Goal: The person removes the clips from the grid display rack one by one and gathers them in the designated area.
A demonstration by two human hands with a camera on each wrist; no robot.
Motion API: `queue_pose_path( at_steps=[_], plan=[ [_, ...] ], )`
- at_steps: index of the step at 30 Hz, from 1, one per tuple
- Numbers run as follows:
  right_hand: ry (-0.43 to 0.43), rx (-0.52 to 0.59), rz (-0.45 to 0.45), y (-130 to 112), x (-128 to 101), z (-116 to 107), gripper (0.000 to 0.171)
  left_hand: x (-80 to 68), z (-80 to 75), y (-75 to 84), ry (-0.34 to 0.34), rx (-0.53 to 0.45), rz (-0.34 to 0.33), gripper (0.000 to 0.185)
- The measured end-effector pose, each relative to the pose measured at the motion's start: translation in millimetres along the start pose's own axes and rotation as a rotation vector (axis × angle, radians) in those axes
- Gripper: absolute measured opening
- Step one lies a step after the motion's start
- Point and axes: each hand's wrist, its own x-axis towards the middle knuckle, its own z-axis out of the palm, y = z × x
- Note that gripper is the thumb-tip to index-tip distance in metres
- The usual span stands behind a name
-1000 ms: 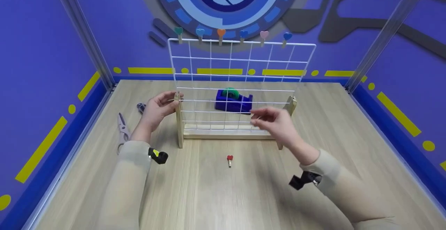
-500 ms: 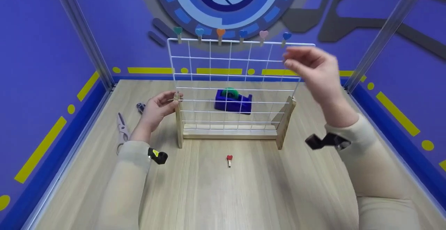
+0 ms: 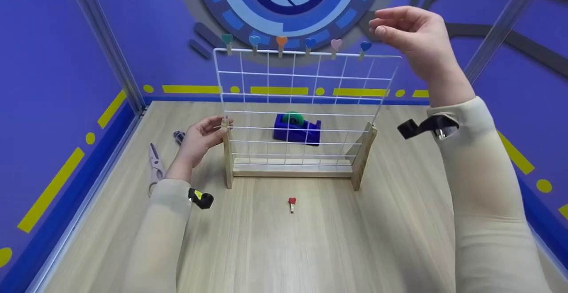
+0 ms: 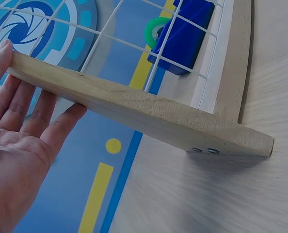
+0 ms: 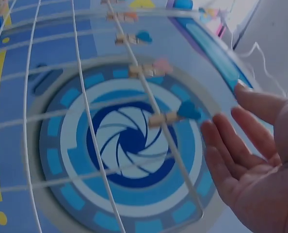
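A white wire grid [image 3: 306, 84] stands upright in a wooden frame [image 3: 364, 160]. Along its top bar sit several small wooden clothespins with heart tops, among them an orange one [image 3: 282, 43], a pink one [image 3: 336, 45] and a dark blue one [image 3: 365, 47] at the right end. My left hand [image 3: 202, 142] holds the frame's left wooden post [image 4: 134, 102], thumb on one side and fingers on the other. My right hand [image 3: 417, 37] is raised beyond the grid's upper right corner, fingers loosely bent and holding nothing. A clothespin with a red heart [image 3: 292, 204] lies on the table before the frame.
Behind the grid stands a blue tape dispenser [image 3: 295, 131] with a green roll. Grey scissors [image 3: 155, 166] and a small dark object [image 3: 179, 136] lie to the left of the frame. Printed blue panels [image 3: 57, 62] surround the wooden table [image 3: 248, 248].
My right hand has risen from in front of the lower grid, up and to the right past the top corner. My left hand has stayed at the post.
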Motion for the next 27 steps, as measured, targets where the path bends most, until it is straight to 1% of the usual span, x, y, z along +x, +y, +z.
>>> queue_pose_path(
  at_steps=[2,4,7,10,13,16,20,27],
  plan=[
    [-0.042,-0.046,0.008,3.8,5.1,-5.0,0.034,0.0,0.4,0.1,0.002,0.008,-0.001,0.047],
    [-0.08,-0.115,0.017,7.5,9.3,-9.2,0.034,0.0,0.8,0.2,0.003,0.01,-0.002,0.047],
    [-0.12,-0.25,0.053,12.1,12.9,-13.4,0.036,0.2,0.9,0.2,0.003,0.011,0.0,0.048],
    [-0.143,-0.374,0.107,15.5,14.2,-14.9,0.037,0.5,0.9,0.2,0.003,0.008,0.005,0.048],
    [-0.147,-0.449,0.146,18.2,14.6,-14.5,0.037,1.0,0.5,-0.3,0.006,0.009,0.007,0.047],
    [-0.127,-0.483,0.158,19.9,14.3,-13.5,0.033,1.3,0.1,-0.6,0.005,0.016,0.007,0.048],
    [-0.094,-0.484,0.15,21.1,14.0,-11.1,0.029,0.9,-0.1,-0.6,0.001,0.015,0.005,0.049],
    [-0.071,-0.457,0.092,24.1,13.9,-7.8,0.022,0.2,0.4,0.3,-0.001,-0.002,0.003,0.048]
  ],
)
